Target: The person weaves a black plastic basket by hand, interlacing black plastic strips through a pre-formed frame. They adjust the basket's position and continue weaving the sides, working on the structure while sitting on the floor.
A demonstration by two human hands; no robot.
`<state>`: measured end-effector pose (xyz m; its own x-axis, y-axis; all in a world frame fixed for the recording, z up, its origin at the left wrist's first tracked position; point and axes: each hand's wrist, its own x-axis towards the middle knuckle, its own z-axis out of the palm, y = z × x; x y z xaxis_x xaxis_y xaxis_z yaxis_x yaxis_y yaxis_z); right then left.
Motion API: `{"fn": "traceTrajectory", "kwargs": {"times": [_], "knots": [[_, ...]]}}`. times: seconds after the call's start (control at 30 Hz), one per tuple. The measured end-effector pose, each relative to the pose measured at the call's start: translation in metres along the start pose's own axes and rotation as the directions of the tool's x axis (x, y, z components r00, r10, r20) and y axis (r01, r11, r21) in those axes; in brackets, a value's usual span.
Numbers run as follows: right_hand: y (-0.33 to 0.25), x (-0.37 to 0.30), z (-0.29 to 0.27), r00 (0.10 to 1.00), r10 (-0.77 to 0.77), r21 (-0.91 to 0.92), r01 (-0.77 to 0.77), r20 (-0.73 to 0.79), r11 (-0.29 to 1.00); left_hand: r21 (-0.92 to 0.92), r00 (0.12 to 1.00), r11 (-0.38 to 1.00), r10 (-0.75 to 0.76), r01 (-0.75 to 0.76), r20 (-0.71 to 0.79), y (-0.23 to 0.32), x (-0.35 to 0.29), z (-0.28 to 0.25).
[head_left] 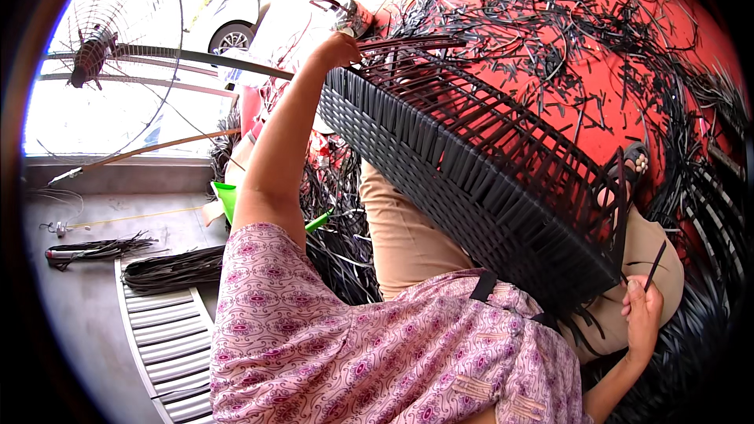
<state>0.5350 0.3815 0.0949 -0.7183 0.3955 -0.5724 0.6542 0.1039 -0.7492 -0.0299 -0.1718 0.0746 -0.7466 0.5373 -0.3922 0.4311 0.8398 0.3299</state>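
Observation:
A long, box-shaped black woven basket point(440, 157) lies slantwise across my lap, its near side closely plaited from flat strips. Bare dark bars run across its upper face. My left hand point(338, 50) is closed at the basket's far left corner, its fingertips partly hidden. By the near right corner, my right hand point(642, 310) pinches a thin black strip point(657, 265) between thumb and fingers. A few loose strip ends point(581, 330) hang below that corner.
Black strip offcuts point(550, 55) litter the red floor covering point(581, 106). Bundles of strips point(177, 268) lie at left near a white slatted panel point(169, 345). A large wire-guarded fan point(98, 55) stands at the far left. Sandalled feet point(632, 163) show beside the basket.

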Motion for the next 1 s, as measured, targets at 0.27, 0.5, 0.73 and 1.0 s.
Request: {"fn": "traceTrajectory", "kwargs": {"times": [0.27, 0.5, 0.73, 1.0], "knots": [[-0.011, 0.0, 0.0, 0.998, 0.066, -0.012, -0.066, -0.004, 0.998, 0.579, 0.921, 0.764, -0.385, 0.284, 0.057, -0.001, 0.023, 0.001], [-0.013, 0.001, 0.002, 0.997, 0.077, -0.017, -0.078, -0.028, 0.997, 0.524, 0.833, 0.696, -0.551, 0.49, -0.048, 0.075, 0.025, -0.001], [-0.015, 0.003, 0.002, 0.995, 0.091, -0.01, -0.092, -0.039, 0.996, 0.474, 0.866, 0.768, -0.5, 0.431, 0.024, 0.054, 0.024, -0.003], [-0.005, 0.003, -0.013, 0.996, 0.091, -0.064, -0.092, -0.023, 0.994, 0.122, 0.96, 0.952, -0.278, 0.28, -0.033, -0.023, 0.01, -0.019]]}}
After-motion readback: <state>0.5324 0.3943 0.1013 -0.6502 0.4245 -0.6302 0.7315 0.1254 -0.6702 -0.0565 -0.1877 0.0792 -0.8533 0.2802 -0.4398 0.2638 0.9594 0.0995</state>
